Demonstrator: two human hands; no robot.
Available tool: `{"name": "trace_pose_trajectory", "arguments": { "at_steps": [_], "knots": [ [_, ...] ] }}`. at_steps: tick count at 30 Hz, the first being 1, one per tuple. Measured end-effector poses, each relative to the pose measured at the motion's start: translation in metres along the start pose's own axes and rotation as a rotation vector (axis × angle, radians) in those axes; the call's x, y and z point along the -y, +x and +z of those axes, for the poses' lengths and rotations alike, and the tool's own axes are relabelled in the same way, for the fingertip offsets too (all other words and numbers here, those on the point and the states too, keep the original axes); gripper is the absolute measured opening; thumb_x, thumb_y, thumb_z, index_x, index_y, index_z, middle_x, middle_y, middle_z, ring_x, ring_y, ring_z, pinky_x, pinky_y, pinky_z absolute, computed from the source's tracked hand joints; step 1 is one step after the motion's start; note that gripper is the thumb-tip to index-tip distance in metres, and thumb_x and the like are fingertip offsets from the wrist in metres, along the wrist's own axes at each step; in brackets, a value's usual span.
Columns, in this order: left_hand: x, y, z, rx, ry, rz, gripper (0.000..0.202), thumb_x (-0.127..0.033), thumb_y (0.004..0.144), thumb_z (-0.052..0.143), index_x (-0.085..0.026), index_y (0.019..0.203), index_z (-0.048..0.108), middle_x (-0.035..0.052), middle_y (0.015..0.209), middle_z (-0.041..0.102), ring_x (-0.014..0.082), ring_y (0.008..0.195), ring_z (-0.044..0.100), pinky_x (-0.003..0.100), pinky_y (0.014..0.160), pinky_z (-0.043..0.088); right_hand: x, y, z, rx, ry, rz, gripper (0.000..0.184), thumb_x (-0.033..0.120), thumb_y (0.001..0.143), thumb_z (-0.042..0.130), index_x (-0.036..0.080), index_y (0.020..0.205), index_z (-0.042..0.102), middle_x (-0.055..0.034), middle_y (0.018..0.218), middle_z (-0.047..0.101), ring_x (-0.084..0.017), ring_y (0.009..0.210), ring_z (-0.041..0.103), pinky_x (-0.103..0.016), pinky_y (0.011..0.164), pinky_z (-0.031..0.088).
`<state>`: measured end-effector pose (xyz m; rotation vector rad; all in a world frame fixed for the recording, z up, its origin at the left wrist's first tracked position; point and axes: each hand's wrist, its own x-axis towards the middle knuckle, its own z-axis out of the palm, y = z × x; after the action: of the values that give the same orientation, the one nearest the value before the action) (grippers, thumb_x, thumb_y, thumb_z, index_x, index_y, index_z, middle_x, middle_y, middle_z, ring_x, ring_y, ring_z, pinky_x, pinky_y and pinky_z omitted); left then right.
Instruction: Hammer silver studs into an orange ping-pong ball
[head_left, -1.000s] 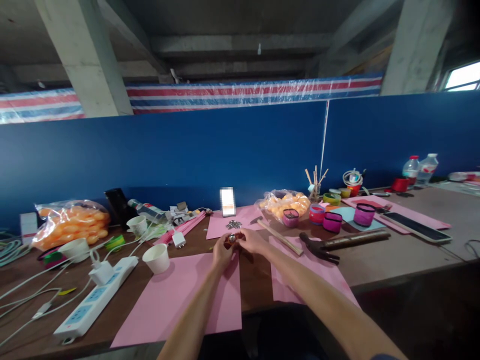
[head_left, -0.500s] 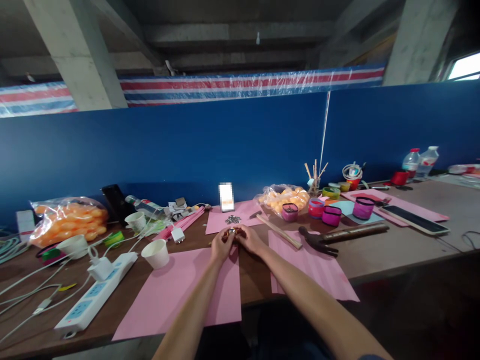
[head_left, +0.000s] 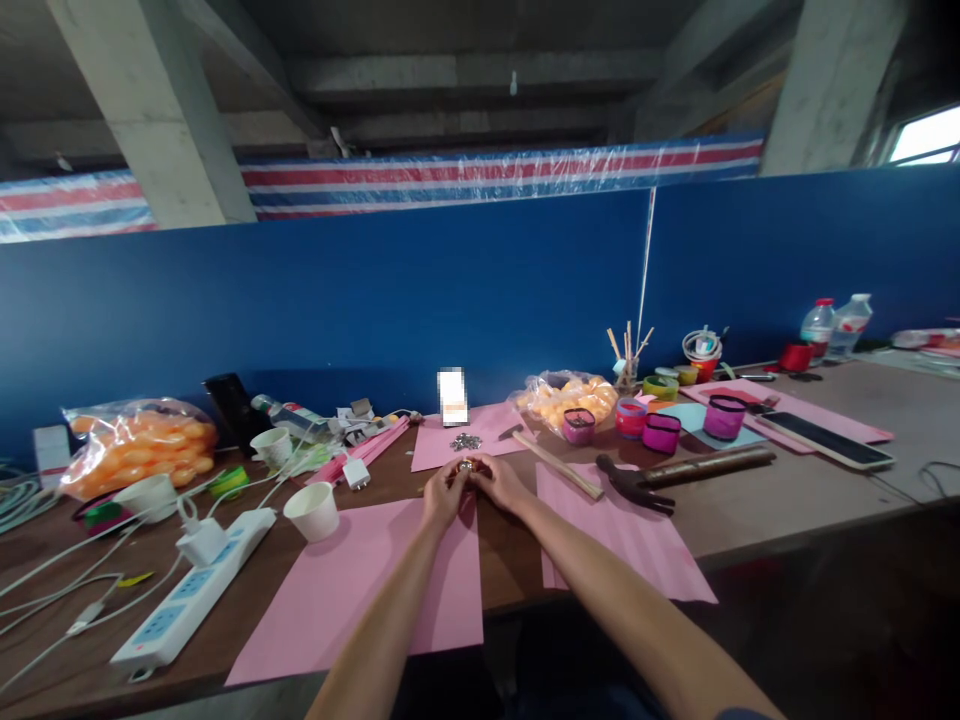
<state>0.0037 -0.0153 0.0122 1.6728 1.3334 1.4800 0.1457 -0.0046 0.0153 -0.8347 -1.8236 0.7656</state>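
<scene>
At the middle of the table, my left hand (head_left: 444, 492) and my right hand (head_left: 497, 482) meet with fingers pinched together. Between their fingertips is a small shiny object (head_left: 466, 467), partly covered by the fingers and too small to name. Just beyond the hands, a pile of small metal pieces (head_left: 466, 442) lies on a pink sheet (head_left: 427, 455). A larger pink sheet (head_left: 360, 600) lies under my left forearm. Right of my right hand rests a small hammer with a wooden handle (head_left: 562, 468), and past it a claw hammer (head_left: 690, 467).
At left are a white power strip (head_left: 199, 590) with cables, a paper cup (head_left: 312, 512) and a bag of orange balls (head_left: 142, 450). Another bag of orange pieces (head_left: 566, 398), purple round containers (head_left: 662, 433) and a phone (head_left: 825, 440) lie at right. A blue partition (head_left: 450, 290) stands behind.
Both hands stay together at the same spot, with only slight finger movement around the small shiny object. The view has shifted very slightly.
</scene>
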Motion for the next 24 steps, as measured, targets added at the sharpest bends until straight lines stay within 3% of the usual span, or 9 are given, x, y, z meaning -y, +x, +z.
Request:
{"name": "trace_pose_trajectory", "arguments": {
  "at_steps": [6, 12, 24],
  "knots": [
    [0.0014, 0.0023, -0.0012, -0.019, 0.063, -0.001, 0.034, -0.037, 0.074, 0.05, -0.017, 0.098, 0.062, 0.0082, 0.102, 0.065, 0.0226, 0.098, 0.057, 0.037, 0.089, 0.041, 0.002, 0.0002, -0.0001, 0.002, 0.005, -0.028, 0.031, 0.036, 0.084, 0.042, 0.018, 0.106, 0.054, -0.0073, 0.102, 0.062, -0.018, 0.091, 0.058, -0.031, 0.08, 0.045],
    [0.0023, 0.0034, -0.0006, 0.016, 0.063, 0.011, 0.036, -0.035, 0.078, 0.045, -0.018, 0.106, 0.059, 0.0066, 0.111, 0.06, 0.0203, 0.108, 0.051, 0.034, 0.095, 0.035, 0.0037, -0.0007, -0.0006, -0.003, -0.012, -0.04, 0.033, 0.037, 0.083, 0.043, 0.017, 0.108, 0.052, -0.0082, 0.103, 0.061, -0.019, 0.092, 0.057, -0.031, 0.081, 0.044],
    [-0.0031, 0.0005, -0.0014, 0.065, 0.018, 0.047, 0.035, -0.036, 0.075, 0.05, -0.021, 0.105, 0.06, 0.0045, 0.109, 0.062, 0.0201, 0.104, 0.054, 0.034, 0.092, 0.039, 0.0032, -0.0018, -0.0019, 0.001, -0.036, -0.036, 0.033, 0.035, 0.081, 0.047, 0.017, 0.109, 0.049, -0.0079, 0.102, 0.06, -0.018, 0.088, 0.058, -0.03, 0.078, 0.045]
  ]
}}
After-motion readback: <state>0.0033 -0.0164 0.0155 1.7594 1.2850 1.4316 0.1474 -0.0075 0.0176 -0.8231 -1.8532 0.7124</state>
